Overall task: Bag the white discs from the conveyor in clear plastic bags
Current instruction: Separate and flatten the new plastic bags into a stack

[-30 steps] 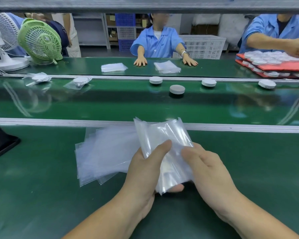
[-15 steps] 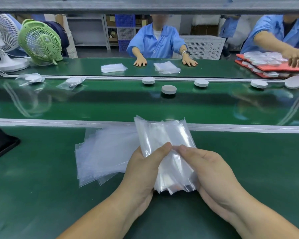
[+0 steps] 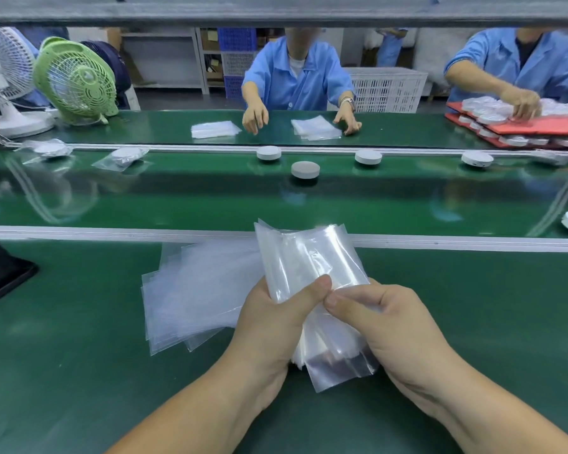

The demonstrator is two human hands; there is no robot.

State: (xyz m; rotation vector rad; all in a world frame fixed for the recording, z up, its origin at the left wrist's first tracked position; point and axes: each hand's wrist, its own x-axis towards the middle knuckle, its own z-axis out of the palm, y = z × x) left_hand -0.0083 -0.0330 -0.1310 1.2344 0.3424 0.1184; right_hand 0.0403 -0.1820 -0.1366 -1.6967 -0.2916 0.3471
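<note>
— The green worktop [image 3: 63,355] runs beside a glossy green conveyor [image 3: 177,198], with workers in blue coats on its far side. Where are the task's things?

— Several white discs [image 3: 368,156] sit along the conveyor's far edge, well apart from the person's hands. The nearest disc [image 3: 305,169] looks greyer than the rest. The bags are closer: a bundle of clear bags [image 3: 309,257] stands up between both hands above the worktop. A loose stack of bags [image 3: 197,290] lies flat just to its left.

— And the grip?

— Each hand's grip is closed on the bundle. The left hand [image 3: 269,322] wraps it, thumb across the front. The right hand [image 3: 397,326] pinches the film beside that thumb, probably to peel one bag free.

— How will the film handle?

— Very light, limp and slick, judging by the sheen and creases. The sheets likely cling together, so a pinch at a corner or the open edge, with a rubbing slide, should part one better than a flat squeeze.

— The discs?

— They look rigid and smooth, small enough for one hand. Taking one by the rim from above seems safest, since a sideways nudge may skate it along the glossy belt.
</note>
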